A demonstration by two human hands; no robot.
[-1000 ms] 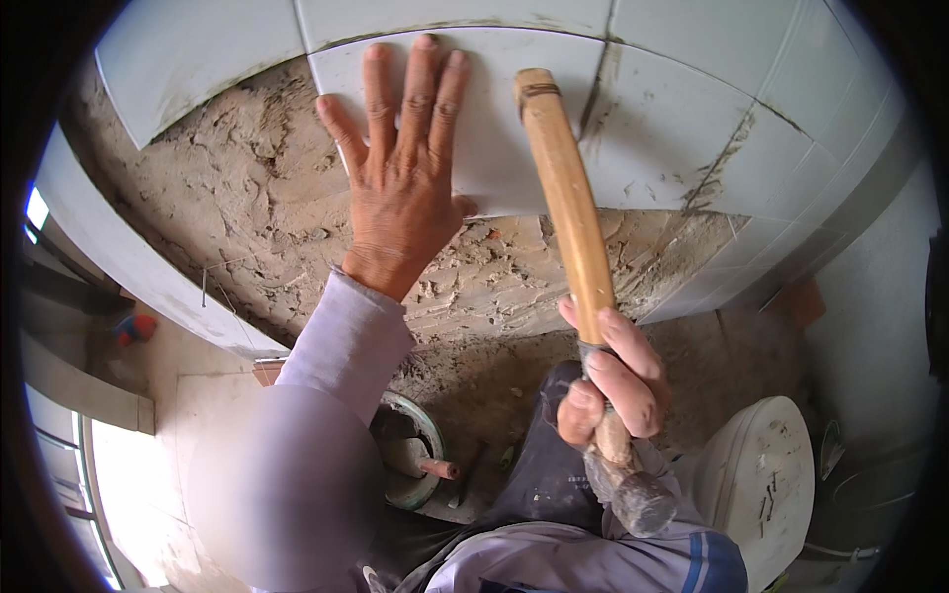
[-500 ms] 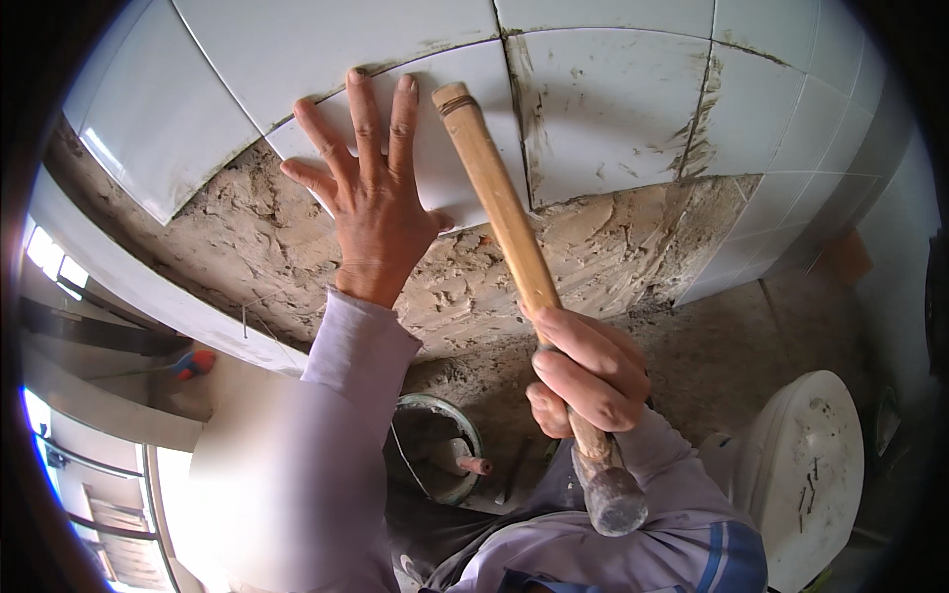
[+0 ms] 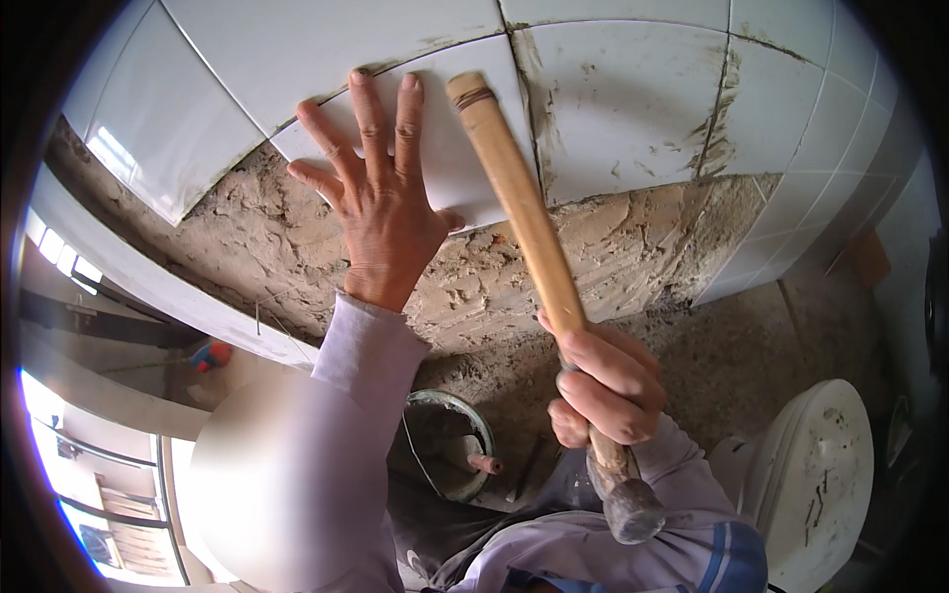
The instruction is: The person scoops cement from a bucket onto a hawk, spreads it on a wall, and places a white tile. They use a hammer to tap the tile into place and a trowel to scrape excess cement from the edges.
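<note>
My left hand [image 3: 384, 193] is spread flat against a white wall tile [image 3: 470, 138], with its fingertips near the tile's upper edge. The thumb lies at the tile's lower edge. In my right hand [image 3: 611, 381] is a hammer [image 3: 524, 203], gripped close to its head, fingers wrapped round the wood. Its dull metal head [image 3: 633, 511] hangs below the fist, and the pale wooden handle slants up, its butt end in front of the tile. Whether that end touches the tile I cannot tell. Rough mortar [image 3: 474, 287] shows under the tile.
White tiles with smeared joints [image 3: 623, 109] cover the wall at right. Below stands a bucket [image 3: 489, 435] with a wooden-handled tool [image 3: 482, 463] inside. At lower right is a white lidded toilet [image 3: 816, 484] with small dark pieces on top. A pale curved ledge [image 3: 198, 306] runs along the left.
The view has shifted slightly, so most things sit a little farther right. My left hand stays spread on the tile, and the hammer keeps nearly the same slant in my right hand.
</note>
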